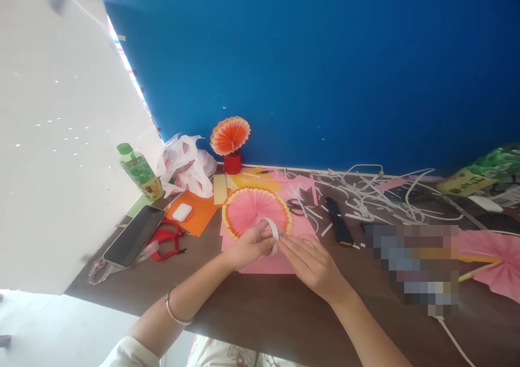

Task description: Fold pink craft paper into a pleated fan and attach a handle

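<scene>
White strip (275, 229) in left grip (248, 246)

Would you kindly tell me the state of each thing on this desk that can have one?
White strip: curved, held by left hand
Right hand: fingers extended
Yellow-edged pink fan: spread
Orange fan: spread
Left green bottle: capped
Phone: screen dark
White case: shut
Plastic bag: crumpled
Scissors: open or shut unclear
Loose white scraps: scattered

White loop (275, 233): partly hidden by left hand (251, 244)
Pixelated item (410, 264): blurred past identifying
Pink fan (498, 248): cut off by right view edge
Green bottle (483, 168), table's (244, 310) far edge: likewise cut off
</scene>
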Demonstrator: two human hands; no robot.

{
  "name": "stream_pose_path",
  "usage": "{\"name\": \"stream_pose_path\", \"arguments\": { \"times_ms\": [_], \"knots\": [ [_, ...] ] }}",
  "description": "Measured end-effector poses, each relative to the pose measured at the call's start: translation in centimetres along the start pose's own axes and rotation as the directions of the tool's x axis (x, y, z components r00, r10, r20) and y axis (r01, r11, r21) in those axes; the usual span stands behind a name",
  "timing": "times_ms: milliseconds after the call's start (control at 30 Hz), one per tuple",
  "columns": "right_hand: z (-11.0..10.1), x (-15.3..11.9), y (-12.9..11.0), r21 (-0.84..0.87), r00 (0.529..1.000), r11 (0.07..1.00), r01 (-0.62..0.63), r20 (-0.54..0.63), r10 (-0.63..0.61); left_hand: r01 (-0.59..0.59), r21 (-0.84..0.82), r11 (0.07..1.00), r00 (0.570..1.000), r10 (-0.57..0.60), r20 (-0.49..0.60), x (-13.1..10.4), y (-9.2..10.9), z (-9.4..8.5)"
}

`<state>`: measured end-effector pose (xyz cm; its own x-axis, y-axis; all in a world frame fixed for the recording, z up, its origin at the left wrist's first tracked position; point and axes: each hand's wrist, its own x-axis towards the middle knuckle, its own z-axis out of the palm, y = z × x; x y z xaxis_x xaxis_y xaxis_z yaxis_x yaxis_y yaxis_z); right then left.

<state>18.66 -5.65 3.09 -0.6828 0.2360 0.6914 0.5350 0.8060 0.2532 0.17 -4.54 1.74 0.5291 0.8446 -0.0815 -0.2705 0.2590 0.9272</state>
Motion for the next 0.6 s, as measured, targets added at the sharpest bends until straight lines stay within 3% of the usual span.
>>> {"name": "stream_pose_path", "arguments": {
  "times_ms": [133,233,367,600],
  "knots": [
    [0.2,-0.3,-0.4,-0.085,0.999,0.995,0.044,-0.010,-0.045,0.007,0.010,1.000,1.000,-0.008,0.018,-0.1,0.1,0.0],
    [0.4,-0.5,-0.2,0.059,0.995,0.994,-0.088,-0.048,0.091,0.016,0.018,1.000,0.998,-0.017,0.066,-0.2,0.5,0.2],
    [0.7,-0.4,0.3,0.335,0.952,0.899,-0.283,-0.013,0.305,0.009,-0.003,1.000,0.997,-0.009,0.072,-0.4,1.2,0.4],
    [0.9,-0.1,0.1,0.435,0.932,0.831,-0.348,0.062,0.358,0.017,-0.006,1.000,0.987,-0.016,0.157,-0.6,1.9,0.6]
  ]
}}
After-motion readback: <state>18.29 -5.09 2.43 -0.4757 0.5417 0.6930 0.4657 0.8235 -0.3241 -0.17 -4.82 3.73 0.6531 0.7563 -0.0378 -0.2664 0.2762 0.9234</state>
